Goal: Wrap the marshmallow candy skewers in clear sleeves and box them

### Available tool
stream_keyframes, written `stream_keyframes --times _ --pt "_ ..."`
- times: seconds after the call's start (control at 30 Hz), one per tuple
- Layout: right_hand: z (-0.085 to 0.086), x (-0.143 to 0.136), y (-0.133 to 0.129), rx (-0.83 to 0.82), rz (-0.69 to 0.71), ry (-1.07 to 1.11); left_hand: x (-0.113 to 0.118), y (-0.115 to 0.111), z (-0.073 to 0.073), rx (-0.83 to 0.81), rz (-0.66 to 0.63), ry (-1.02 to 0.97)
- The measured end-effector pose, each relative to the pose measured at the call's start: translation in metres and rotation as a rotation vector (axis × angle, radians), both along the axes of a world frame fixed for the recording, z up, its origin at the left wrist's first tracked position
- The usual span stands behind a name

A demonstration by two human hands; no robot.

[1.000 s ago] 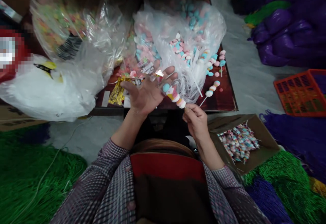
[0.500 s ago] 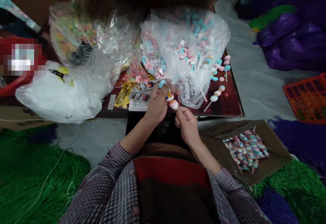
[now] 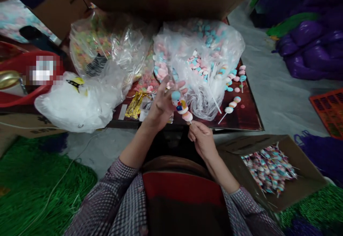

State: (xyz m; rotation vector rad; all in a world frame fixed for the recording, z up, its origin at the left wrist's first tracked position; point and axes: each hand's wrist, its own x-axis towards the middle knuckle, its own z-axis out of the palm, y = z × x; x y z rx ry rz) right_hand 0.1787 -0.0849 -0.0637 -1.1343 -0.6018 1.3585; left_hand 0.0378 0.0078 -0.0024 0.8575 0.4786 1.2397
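Observation:
My right hand pinches the stick of a candy skewer near its lower end. The skewer slants up to the left, with blue, white and pink pieces and a colourful printed wrapper around them. Beside its upper part, my left hand has its fingers spread and appears to hold nothing. Behind the hands lies a clear bag of pink and blue candies with white sticks. Gold ties and printed wrappers lie left of my left hand. Another skewer rests on the dark red table.
An open cardboard box at the lower right holds wrapped skewers. On the left stand a white plastic bag and a red basin. An orange crate and purple bundles are at the right.
My left hand has let go of the skewer's upper part and its fingers have spread. My right hand still grips the stick. The view has shifted slightly.

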Motion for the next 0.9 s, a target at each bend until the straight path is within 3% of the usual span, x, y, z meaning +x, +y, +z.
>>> stream_keyframes --times 0.1,0.17,0.4,0.57,0.7,0.9 --pt "0.0 0.0 -0.001 0.003 0.012 -0.034 0.0 0.01 0.014 -0.049 0.013 0.039" --pt "0.0 -0.001 -0.002 0.004 0.023 -0.054 0.007 0.01 0.016 -0.077 0.043 0.063" --pt "0.007 -0.007 -0.005 0.011 0.15 0.064 0.033 -0.014 0.001 -0.051 0.113 -0.043" --pt "0.009 -0.007 -0.002 0.007 0.29 0.156 0.026 -0.021 -0.005 -0.059 0.031 -0.011" --pt "0.007 0.001 0.001 0.046 0.17 0.026 0.008 -0.009 0.004 -0.033 -0.066 0.035" --pt "0.007 -0.003 0.0 0.03 0.107 -0.02 0.013 0.001 0.016 -0.088 0.1 0.048"
